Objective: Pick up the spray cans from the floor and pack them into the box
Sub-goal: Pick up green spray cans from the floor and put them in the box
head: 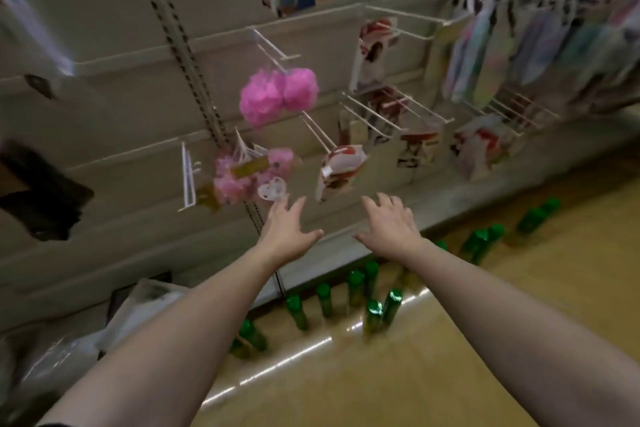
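Note:
Several green-capped spray cans [356,282] stand upright on the tan floor along the foot of a shop shelf; two more pairs [483,241] stand farther right. My left hand [287,230] and my right hand [391,224] are stretched forward side by side, palms down, fingers spread, holding nothing. Both hover well above the cans, in front of the shelf's lower panel. A box [45,191] with a dark opening shows blurred at the left edge.
The shelf wall [138,114] carries white wire hooks with pink bath sponges [277,94] and packaged goods. Crumpled clear plastic wrap [138,308] lies on the floor at the lower left. The tan floor [450,357] spreads to the right.

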The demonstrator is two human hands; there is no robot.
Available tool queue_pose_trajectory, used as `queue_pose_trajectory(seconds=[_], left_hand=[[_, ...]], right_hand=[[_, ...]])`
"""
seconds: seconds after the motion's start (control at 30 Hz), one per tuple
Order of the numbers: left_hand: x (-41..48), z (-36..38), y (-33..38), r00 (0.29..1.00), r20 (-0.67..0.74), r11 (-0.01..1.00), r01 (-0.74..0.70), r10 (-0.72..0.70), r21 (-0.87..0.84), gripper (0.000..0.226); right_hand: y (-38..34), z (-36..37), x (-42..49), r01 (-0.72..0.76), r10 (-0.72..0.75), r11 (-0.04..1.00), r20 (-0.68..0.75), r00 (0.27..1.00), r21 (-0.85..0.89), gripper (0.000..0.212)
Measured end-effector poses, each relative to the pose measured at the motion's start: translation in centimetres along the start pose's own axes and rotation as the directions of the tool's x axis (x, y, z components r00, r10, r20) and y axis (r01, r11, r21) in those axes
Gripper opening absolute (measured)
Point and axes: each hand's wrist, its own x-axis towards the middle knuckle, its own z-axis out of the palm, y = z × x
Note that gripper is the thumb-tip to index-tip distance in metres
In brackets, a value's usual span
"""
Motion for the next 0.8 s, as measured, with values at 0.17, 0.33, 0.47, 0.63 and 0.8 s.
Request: queue_pose_trajectory(seconds=[0.17, 0.33, 0.47, 0.63, 0.8], left_hand=[[4.7, 6.0, 0.5, 0.981, 0.186, 0.998, -0.063, 0.062, 0.004, 0.087], [9.3, 13.3, 0.5, 0.915, 0.377, 0.99, -0.138, 0.142, -0.039, 0.084], [12.8, 18.8, -0.1, 0.862, 0.481, 0.983, -0.186, 0.16, 0.007, 0.085], [15.0, 27.0, -1.7, 0.804, 0.577, 0.982, -0.188, 0.143, 0.019, 0.089], [16.1, 37.4, -4.9, 0.802, 0.592, 0.993, -0.113, 0.075, 0.028, 0.093]], right_hand=[[5.2, 5.5, 1.7, -0.146, 0.144, 0.989, 0.065, 0.987, 0.025, 0.077], [9.9, 12.1, 1.3, -0.338, 0.323, 0.939, 0.171, 0.931, 0.067, 0.088], [13.3, 16.8, 1.1, -0.461, 0.433, 0.884, 0.24, 0.869, 0.072, 0.09], [16.8, 24.2, 0.7, -0.546, 0.494, 0.83, 0.304, 0.815, 0.116, 0.09], [21.1, 33.3, 2.4, -0.609, 0.511, 0.764, 0.378, 0.772, 0.21, 0.09]])
